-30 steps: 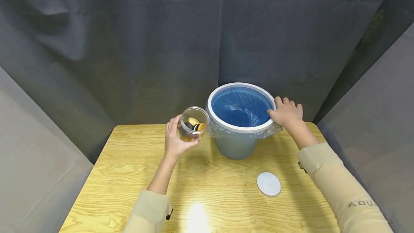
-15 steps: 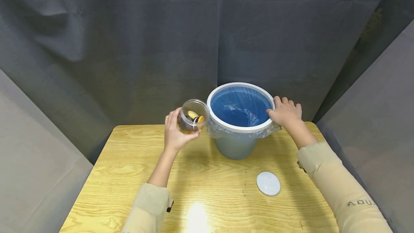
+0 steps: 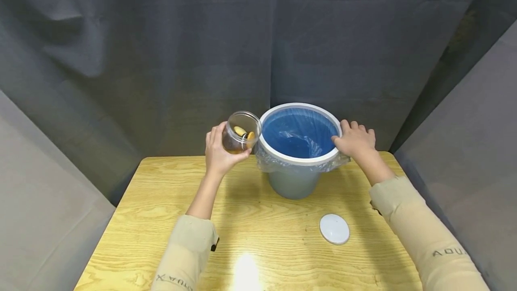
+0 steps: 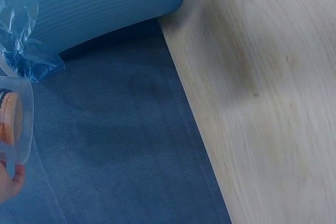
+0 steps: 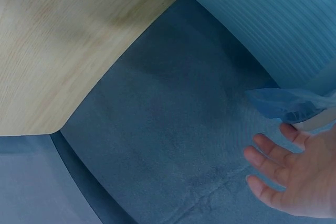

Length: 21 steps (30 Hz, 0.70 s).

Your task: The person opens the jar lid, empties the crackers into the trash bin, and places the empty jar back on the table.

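My left hand (image 3: 220,154) grips a clear jar (image 3: 230,145) just left of the trash can's rim. Its mouth tilts toward the camera and slightly right. Several cookies (image 3: 239,131) lie inside, yellow, orange and dark, looking like macarons; one orange cookie (image 4: 11,118) shows through the wall in the left wrist view. The trash can (image 3: 295,183) stands upright, with a white rim and a clear liner bag (image 3: 274,161) folded over it. My right hand (image 3: 355,139) holds the rim's right side, thumb across it; the other fingers (image 5: 265,163) spread loosely outside.
A round white lid (image 3: 334,229) lies on the wooden table (image 3: 161,210), in front of the trash can. Dark grey curtain (image 3: 194,57) hangs behind the table's far edge, and lighter panels (image 3: 464,125) flank both sides.
My left hand has raised the jar and moved it away from me, beside the rim. My right hand keeps its place on the trash can.
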Each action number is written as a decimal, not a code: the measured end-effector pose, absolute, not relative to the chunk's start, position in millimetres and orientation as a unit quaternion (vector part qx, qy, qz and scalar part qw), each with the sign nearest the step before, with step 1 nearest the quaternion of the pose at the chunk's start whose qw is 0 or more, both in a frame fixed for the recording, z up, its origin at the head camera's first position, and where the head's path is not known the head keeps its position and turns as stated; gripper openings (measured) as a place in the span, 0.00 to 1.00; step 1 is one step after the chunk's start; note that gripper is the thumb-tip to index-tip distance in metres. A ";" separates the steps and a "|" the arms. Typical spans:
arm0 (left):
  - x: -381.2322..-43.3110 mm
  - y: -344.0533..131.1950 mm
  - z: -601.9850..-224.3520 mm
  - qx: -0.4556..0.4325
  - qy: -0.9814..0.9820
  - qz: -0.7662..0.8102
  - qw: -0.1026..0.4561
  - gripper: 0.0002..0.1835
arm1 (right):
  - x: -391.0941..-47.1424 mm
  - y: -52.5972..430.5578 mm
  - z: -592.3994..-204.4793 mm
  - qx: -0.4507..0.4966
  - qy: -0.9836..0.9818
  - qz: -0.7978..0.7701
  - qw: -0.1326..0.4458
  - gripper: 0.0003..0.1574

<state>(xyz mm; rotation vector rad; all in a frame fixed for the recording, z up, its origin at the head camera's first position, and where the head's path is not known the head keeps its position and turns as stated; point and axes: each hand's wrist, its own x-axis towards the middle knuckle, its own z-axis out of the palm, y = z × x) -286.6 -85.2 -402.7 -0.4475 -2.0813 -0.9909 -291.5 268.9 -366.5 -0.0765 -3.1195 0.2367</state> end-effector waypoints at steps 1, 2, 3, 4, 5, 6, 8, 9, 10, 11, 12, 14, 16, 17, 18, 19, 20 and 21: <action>-287.2 -85.3 -401.5 -0.174 -0.820 -0.386 0.386 0.44 | -291.7 268.4 -366.6 -0.024 -0.997 0.077 0.005 0.40; -287.7 -85.4 -400.2 -0.173 -0.821 -0.384 0.385 0.44 | -291.8 268.0 -366.5 -0.023 -0.997 0.078 0.004 0.40; -288.4 -85.4 -398.9 -0.173 -0.823 -0.380 0.385 0.44 | -291.9 267.6 -366.4 -0.023 -0.997 0.078 0.004 0.40; -289.1 -85.4 -397.4 -0.173 -0.825 -0.377 0.384 0.44 | -291.9 267.3 -366.2 -0.023 -0.997 0.078 0.005 0.40; -289.8 -85.3 -396.1 -0.174 -0.827 -0.374 0.383 0.44 | -291.9 267.1 -366.0 -0.023 -0.997 0.079 0.005 0.40; -290.6 -85.3 -394.6 -0.176 -0.829 -0.370 0.382 0.44 | -291.8 266.9 -365.8 -0.023 -0.997 0.078 0.006 0.40; -292.1 -85.0 -391.8 -0.180 -0.832 -0.363 0.380 0.44 | -291.7 266.6 -365.4 -0.023 -0.997 0.079 0.008 0.39; -293.0 -84.9 -390.6 -0.182 -0.833 -0.359 0.379 0.44 | -291.7 266.6 -365.3 -0.023 -0.997 0.079 0.009 0.39; -293.8 -84.7 -389.4 -0.184 -0.834 -0.356 0.379 0.44 | -291.7 266.5 -365.2 -0.022 -0.997 0.079 0.009 0.39; -294.5 -84.4 -388.2 -0.185 -0.836 -0.352 0.379 0.44 | -291.8 266.6 -365.2 -0.022 -0.997 0.079 0.009 0.39; -295.2 -84.2 -387.0 -0.187 -0.837 -0.349 0.378 0.45 | -291.9 266.5 -365.2 -0.022 -0.997 0.080 0.009 0.39; -296.7 -83.3 -384.9 -0.189 -0.839 -0.343 0.378 0.45 | -292.0 266.6 -365.2 -0.022 -0.997 0.080 0.008 0.39; -298.3 -82.2 -382.6 -0.194 -0.841 -0.337 0.377 0.45 | -292.0 266.7 -365.2 -0.023 -0.996 0.080 0.008 0.39; -299.2 -81.5 -381.6 -0.196 -0.843 -0.333 0.376 0.45 | -292.1 266.9 -365.3 -0.024 -0.996 0.080 0.007 0.39; -300.1 -80.9 -380.5 -0.198 -0.844 -0.329 0.374 0.45 | -292.1 266.9 -365.3 -0.024 -0.996 0.080 0.007 0.39; -301.2 -80.2 -379.5 -0.200 -0.846 -0.326 0.373 0.45 | -292.2 267.0 -365.4 -0.024 -0.996 0.081 0.006 0.39; -302.3 -79.5 -378.5 -0.203 -0.847 -0.323 0.371 0.45 | -292.2 267.0 -365.5 -0.024 -0.996 0.081 0.006 0.39; -303.2 -78.9 -377.5 -0.205 -0.849 -0.319 0.369 0.45 | -292.2 267.1 -365.6 -0.025 -0.996 0.081 0.006 0.39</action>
